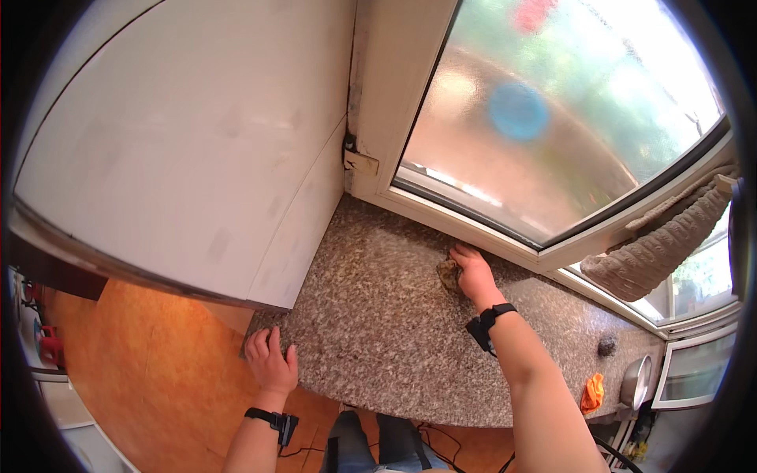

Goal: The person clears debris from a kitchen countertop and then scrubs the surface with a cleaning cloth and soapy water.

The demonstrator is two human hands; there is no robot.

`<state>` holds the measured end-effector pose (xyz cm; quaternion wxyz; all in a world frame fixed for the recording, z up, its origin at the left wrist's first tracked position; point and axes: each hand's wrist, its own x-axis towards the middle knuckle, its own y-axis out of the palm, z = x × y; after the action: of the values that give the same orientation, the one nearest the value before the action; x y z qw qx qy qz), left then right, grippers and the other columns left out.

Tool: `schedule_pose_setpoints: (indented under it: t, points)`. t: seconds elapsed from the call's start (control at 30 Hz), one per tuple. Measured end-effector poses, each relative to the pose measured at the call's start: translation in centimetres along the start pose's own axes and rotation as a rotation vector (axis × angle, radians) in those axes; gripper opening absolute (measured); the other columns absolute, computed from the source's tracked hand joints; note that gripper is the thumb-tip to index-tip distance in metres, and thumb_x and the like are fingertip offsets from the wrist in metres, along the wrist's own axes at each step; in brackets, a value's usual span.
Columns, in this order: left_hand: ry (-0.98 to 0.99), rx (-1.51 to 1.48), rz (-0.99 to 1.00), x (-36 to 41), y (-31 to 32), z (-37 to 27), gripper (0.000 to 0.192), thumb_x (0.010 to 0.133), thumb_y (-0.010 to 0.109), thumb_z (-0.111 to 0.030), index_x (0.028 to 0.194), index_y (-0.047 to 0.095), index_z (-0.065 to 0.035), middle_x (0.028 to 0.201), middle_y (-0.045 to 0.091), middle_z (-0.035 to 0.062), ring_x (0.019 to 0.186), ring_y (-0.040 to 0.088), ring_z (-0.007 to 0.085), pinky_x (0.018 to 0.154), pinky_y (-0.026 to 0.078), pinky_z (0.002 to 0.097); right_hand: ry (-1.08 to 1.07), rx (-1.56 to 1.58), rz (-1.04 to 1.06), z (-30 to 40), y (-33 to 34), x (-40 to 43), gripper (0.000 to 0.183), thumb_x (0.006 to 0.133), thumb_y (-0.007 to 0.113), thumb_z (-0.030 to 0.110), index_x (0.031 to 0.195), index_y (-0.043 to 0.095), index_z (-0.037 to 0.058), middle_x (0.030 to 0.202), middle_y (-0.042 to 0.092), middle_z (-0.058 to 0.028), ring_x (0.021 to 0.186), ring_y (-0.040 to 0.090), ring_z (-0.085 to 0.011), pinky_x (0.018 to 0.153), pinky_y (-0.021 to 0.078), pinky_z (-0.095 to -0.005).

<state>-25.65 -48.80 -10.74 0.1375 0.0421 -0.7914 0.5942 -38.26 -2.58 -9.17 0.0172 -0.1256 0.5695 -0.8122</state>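
Observation:
My right hand (471, 272) reaches across the speckled granite countertop (378, 331) close to the window frame. Under its fingers is a crumpled, brownish-yellow cloth or sponge (449, 274), pressed on the stone; which of the two cannot be told. My left hand (272, 362) rests at the counter's left edge with its fingers apart and nothing in it. Both wrists wear black straps with small devices. Toward the right end of the counter lie a dark scouring ball (607, 346) and an orange cloth (592, 394), near a metal bowl (636, 382).
A white panel (195, 148) stands along the counter's left side. A frosted window sash (473, 217) hangs over the back edge. A grey ribbed cloth (656, 254) hangs at the right. Black cables (440, 434) lie on the orange floor (148, 355) below the counter.

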Motion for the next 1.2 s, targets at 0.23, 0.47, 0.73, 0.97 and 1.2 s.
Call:
schedule_pose_setpoints:
  t: [0.23,0.47,0.73,0.97,1.2]
  points:
    - [0.015,0.026,-0.004,-0.3,-0.4,1.0,0.047,0.085,0.060,-0.027,0.123,0.050,-0.0002,0.119,0.045,0.0182,0.115,0.040,0.0391,0.102,0.030,0.0562,-0.099,0.107,0.160,6.9,-3.2,-12.7,0.044,0.074,0.061,-0.002,0.117,0.056,-0.0001,0.127,0.053,-0.0190,0.122,0.047,-0.0383,0.100,0.0410,-0.0453]
    - [0.022,0.025,-0.033,0.0,0.0,0.0,0.047,0.085,0.059,-0.026,0.122,0.051,0.0010,0.121,0.046,0.0194,0.116,0.039,0.0401,0.102,0.030,0.0564,-0.021,0.087,0.235,5.3,-5.0,-16.7,0.052,0.071,0.058,-0.006,0.121,0.057,0.0046,0.134,0.051,-0.0156,0.127,0.044,-0.0383,0.104,0.0377,-0.0453]
    - [0.016,0.026,-0.017,-0.3,0.4,-0.4,0.046,0.085,0.059,-0.025,0.123,0.051,0.0001,0.121,0.046,0.0184,0.116,0.040,0.0401,0.102,0.030,0.0549,0.130,-0.138,0.008,-2.1,0.0,-0.8,0.040,0.077,0.057,0.002,0.117,0.062,0.0048,0.129,0.056,-0.0165,0.121,0.050,-0.0356,0.103,0.0413,-0.0395]
    - [0.015,0.083,-0.026,-0.5,-0.7,0.7,0.046,0.085,0.062,-0.025,0.122,0.050,-0.0017,0.120,0.046,0.0178,0.116,0.040,0.0384,0.102,0.031,0.0536,-0.151,0.057,0.245,12.7,1.5,-9.7,0.026,0.073,0.065,0.002,0.098,0.060,0.0052,0.119,0.057,-0.0102,0.114,0.051,-0.0293,0.089,0.0465,-0.0408]
    - [0.019,0.021,-0.005,-0.3,1.6,0.8,0.050,0.083,0.067,-0.024,0.123,0.048,-0.0011,0.123,0.046,0.0199,0.115,0.042,0.0400,0.098,0.037,0.0520,0.209,0.468,0.045,14.2,-3.7,-20.5,0.045,0.078,0.049,-0.010,0.117,0.063,0.0057,0.128,0.058,-0.0154,0.121,0.053,-0.0327,0.098,0.0451,-0.0397]
